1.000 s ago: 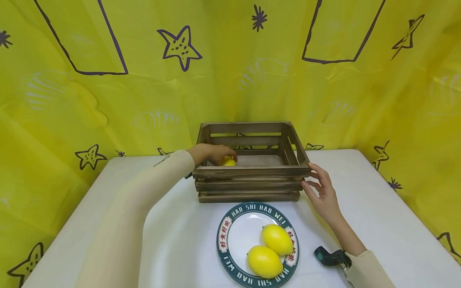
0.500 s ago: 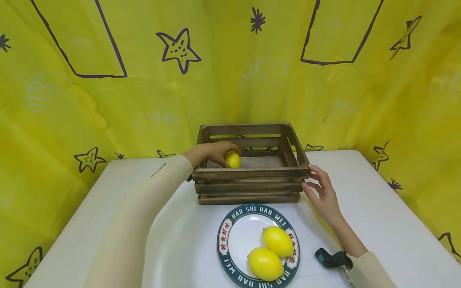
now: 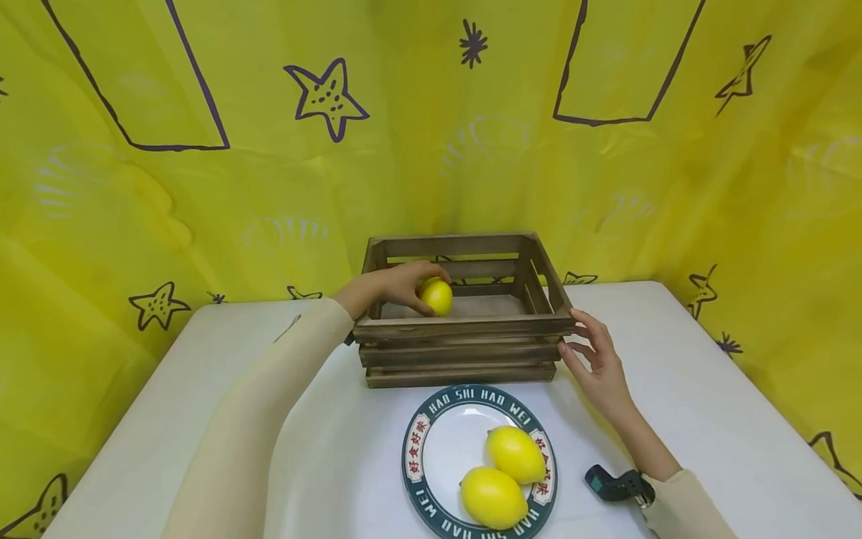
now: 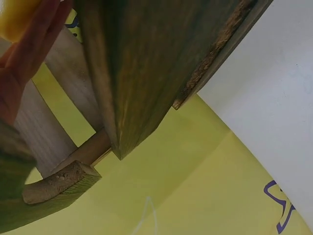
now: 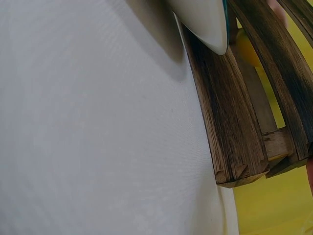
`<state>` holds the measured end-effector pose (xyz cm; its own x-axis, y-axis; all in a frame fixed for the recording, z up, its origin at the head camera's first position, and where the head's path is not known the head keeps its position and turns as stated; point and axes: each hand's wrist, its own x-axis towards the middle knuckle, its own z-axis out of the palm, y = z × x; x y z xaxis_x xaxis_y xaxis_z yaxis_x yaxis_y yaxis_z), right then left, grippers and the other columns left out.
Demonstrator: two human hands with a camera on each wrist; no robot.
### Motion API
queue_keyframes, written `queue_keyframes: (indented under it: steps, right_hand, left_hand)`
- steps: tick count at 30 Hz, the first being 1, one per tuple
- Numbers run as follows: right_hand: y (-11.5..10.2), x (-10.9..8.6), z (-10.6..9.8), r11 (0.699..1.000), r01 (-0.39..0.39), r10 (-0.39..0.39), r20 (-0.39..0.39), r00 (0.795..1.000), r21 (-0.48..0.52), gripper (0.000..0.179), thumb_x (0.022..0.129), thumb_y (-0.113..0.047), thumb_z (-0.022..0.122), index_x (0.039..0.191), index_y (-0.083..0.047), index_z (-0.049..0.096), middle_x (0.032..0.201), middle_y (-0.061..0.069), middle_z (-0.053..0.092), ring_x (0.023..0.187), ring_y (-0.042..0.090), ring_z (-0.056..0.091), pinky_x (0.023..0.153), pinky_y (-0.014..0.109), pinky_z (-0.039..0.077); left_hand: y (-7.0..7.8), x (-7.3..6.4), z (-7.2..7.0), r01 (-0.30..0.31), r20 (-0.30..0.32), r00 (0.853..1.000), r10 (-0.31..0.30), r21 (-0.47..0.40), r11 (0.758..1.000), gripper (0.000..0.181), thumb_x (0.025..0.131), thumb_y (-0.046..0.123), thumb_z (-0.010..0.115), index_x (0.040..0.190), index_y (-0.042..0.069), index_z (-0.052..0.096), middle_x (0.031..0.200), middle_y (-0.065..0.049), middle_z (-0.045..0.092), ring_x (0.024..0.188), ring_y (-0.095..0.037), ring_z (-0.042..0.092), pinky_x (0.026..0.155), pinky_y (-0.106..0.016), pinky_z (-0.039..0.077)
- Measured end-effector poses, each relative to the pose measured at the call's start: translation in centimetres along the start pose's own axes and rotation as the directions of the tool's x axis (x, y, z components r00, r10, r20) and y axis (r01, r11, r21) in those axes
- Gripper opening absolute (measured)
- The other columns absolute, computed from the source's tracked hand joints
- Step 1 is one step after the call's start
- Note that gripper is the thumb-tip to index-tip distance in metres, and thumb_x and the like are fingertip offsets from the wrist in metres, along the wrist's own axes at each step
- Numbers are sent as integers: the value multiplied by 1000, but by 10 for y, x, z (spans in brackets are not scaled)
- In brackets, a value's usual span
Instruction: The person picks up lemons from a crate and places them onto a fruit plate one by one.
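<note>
In the head view, my left hand point(image 3: 397, 286) reaches over the left side of the slatted wooden crate point(image 3: 465, 327) and grips a yellow lemon point(image 3: 438, 298) inside it. The same lemon point(image 4: 13, 18) shows partly at the top left corner of the left wrist view, beside the fingers. At the crate's front right corner is my right hand point(image 3: 601, 372), its thumb on the front slats and its fingers at the rim, holding that corner. Through a gap in the slats, the right wrist view shows a bit of yellow fruit point(image 5: 248, 48).
In front of the crate stands a white plate point(image 3: 438, 457) with a dark green lettered rim. Two lemons point(image 3: 494, 498) lie on its right part. A white table point(image 3: 680, 389) bears everything, and a yellow patterned curtain point(image 3: 404, 172) hangs behind.
The left hand has lifted the lemon a little and shifted it slightly right, so more of it shows above the crate's front rim. The right hand keeps its place on the corner.
</note>
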<state>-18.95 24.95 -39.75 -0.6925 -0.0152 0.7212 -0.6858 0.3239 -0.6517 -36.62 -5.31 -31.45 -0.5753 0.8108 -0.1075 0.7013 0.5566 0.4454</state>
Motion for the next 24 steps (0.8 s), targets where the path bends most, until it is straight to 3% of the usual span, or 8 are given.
queue_keyframes:
  steps: [9,16,24]
  right_hand:
    - [-2,-3,-1,1000,-24,24,-5,1000,16,64,77,33,54,136,12,41,133,-15,42,109,1,50,88,9,46]
    - [-3,-3,-1,1000,-8,9,-4,1000,19,65,76,34,54,136,11,42,133,-14,43,109,2,50,88,10,47]
    - [18,-6,-4,1000,-6,7,-10,1000,24,70,75,35,54,138,7,43,135,-13,42,111,2,49,88,9,46]
  left_hand:
    - [4,-1,1,-112,-88,991,102,-113,987,62,80,14,79,133,1,50,132,-19,48,112,-31,49,93,-38,52]
    - [6,-4,0,-139,-182,978,101,-210,968,64,79,8,80,134,-1,49,134,-21,44,114,-34,53,89,-36,56]
    - [8,-5,-1,-212,-306,943,134,-239,948,65,78,3,80,134,-3,48,131,-23,44,107,-40,61,86,-37,57]
